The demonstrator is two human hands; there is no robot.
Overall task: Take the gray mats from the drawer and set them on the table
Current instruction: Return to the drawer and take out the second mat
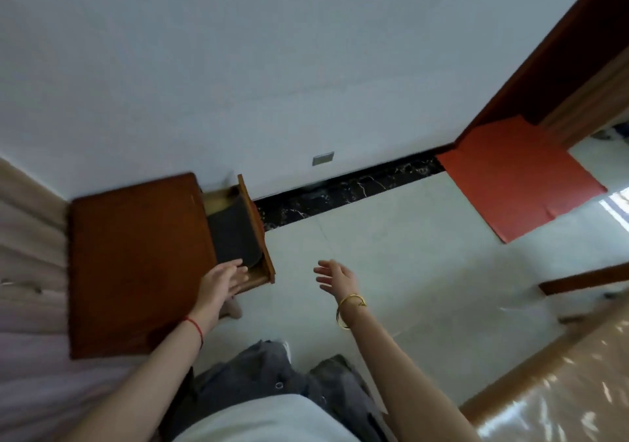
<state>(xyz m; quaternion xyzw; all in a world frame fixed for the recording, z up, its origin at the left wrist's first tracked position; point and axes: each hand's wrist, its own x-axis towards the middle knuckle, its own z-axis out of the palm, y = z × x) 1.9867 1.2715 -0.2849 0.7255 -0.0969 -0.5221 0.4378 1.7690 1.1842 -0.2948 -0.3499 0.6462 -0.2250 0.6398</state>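
Gray mats (235,234): dark gray, lying flat inside the open drawer (257,223), filling most of its visible floor; rounded edge at the near end.
Mats, count: one gray mass visible; how many layers it holds, cannot tell.
Drawer: one, pulled out to the right of the wooden stand, front panel standing clear of the cabinet.
Left hand (221,283): fingers extended and loosely spread, over the near end of the drawer, right at the mats' rounded edge; nothing gripped; contact with the mats cannot be told, frame is blurred.
Right hand (335,276): fingers spread and relaxed, in the air above the floor (391,254), well apart from the drawer, holding nothing.
Hands, count: two, both bare of load.
Tabletop (136,264): brown wooden top of the stand, just beside the drawer; no mat shows on it.
Glossy surface (561,390): lower right, wooden edge; possibly the table meant, cannot tell.
Progress, judged: drawer already open; mats not yet lifted; early stage.
Left to do, judged: grip the mats, lift them out, set them down on the table.
Wrists: gold bangles (350,309) on the right, red string (195,327) on the left.
Floor items: one red sheet (517,176) by the doorway.
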